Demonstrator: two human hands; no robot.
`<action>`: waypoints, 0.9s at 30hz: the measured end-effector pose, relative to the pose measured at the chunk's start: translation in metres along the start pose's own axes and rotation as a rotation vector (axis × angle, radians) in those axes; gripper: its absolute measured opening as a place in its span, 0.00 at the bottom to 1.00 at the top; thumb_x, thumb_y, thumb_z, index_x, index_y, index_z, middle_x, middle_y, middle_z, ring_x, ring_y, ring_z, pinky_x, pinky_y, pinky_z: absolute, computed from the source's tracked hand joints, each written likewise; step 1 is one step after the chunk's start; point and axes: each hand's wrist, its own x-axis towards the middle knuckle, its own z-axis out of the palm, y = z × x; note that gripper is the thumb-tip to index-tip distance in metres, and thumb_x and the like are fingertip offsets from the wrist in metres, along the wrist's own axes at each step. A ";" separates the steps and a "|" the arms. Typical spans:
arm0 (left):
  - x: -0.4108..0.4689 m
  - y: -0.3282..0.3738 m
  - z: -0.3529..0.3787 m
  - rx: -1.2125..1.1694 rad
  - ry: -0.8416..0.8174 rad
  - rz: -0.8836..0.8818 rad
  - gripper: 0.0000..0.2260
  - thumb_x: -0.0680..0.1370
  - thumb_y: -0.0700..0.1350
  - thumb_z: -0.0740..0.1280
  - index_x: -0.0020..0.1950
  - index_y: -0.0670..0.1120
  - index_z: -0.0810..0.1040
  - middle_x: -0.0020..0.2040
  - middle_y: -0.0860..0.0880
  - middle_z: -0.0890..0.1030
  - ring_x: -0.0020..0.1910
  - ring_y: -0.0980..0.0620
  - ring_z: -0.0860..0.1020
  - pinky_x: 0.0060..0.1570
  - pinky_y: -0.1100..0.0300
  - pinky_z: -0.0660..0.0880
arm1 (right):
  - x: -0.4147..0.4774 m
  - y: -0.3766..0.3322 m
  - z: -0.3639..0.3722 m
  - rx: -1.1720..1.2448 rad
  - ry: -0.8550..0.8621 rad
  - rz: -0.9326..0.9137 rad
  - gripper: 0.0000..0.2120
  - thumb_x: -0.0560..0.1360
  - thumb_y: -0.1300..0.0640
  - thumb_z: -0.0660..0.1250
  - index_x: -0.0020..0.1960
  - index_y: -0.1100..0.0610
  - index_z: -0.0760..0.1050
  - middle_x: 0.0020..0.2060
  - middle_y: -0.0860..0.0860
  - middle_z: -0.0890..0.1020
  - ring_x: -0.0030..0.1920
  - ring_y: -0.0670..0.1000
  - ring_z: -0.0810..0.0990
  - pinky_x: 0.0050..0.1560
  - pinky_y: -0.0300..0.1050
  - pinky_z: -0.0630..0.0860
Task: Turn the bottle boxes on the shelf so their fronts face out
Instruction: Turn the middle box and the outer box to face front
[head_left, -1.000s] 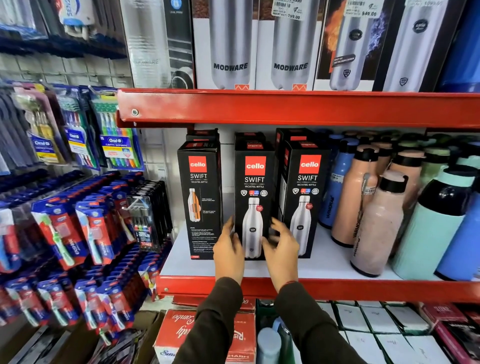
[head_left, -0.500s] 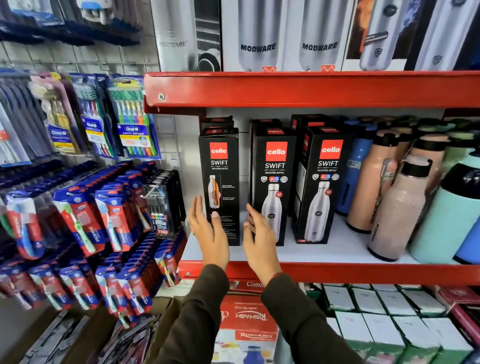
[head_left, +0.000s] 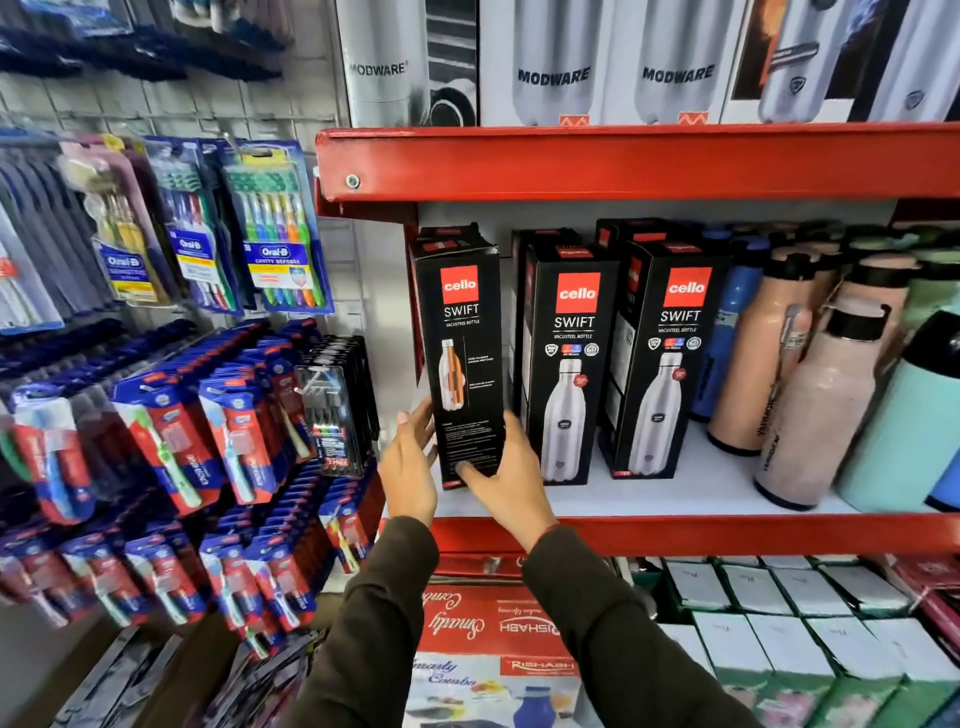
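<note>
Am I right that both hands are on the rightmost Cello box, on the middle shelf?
Not quite. Both hands, left and right, are on the leftmost Cello box, on the middle shelf. The head view shows it.

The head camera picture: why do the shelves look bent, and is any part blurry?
In the head view the wide lens bows the red metal shelf edge; the black Cello Swift box with the orange bottle picture, held between the left hand and right hand, is fairly sharp, but the hanging toothbrush packs at the left smear; the lighting is even, with no strong glare.
</note>
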 end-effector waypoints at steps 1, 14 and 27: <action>-0.002 0.001 -0.002 -0.009 0.015 0.008 0.24 0.84 0.53 0.48 0.68 0.43 0.75 0.63 0.47 0.80 0.63 0.51 0.77 0.63 0.55 0.72 | 0.002 -0.001 0.001 0.003 0.011 -0.004 0.33 0.68 0.60 0.75 0.69 0.53 0.66 0.60 0.46 0.76 0.61 0.43 0.73 0.63 0.38 0.70; 0.016 0.002 -0.016 0.328 0.064 0.215 0.16 0.83 0.46 0.56 0.68 0.50 0.74 0.64 0.57 0.74 0.63 0.59 0.73 0.65 0.61 0.67 | 0.013 0.002 0.005 0.051 0.112 0.061 0.46 0.57 0.45 0.79 0.70 0.53 0.65 0.62 0.50 0.79 0.63 0.49 0.77 0.66 0.50 0.75; 0.024 -0.009 -0.022 0.345 -0.117 0.112 0.13 0.83 0.44 0.56 0.67 0.50 0.70 0.62 0.53 0.74 0.63 0.54 0.72 0.68 0.54 0.67 | 0.013 0.002 0.000 -0.009 -0.062 -0.002 0.43 0.74 0.60 0.68 0.80 0.48 0.45 0.78 0.52 0.60 0.78 0.50 0.59 0.77 0.52 0.61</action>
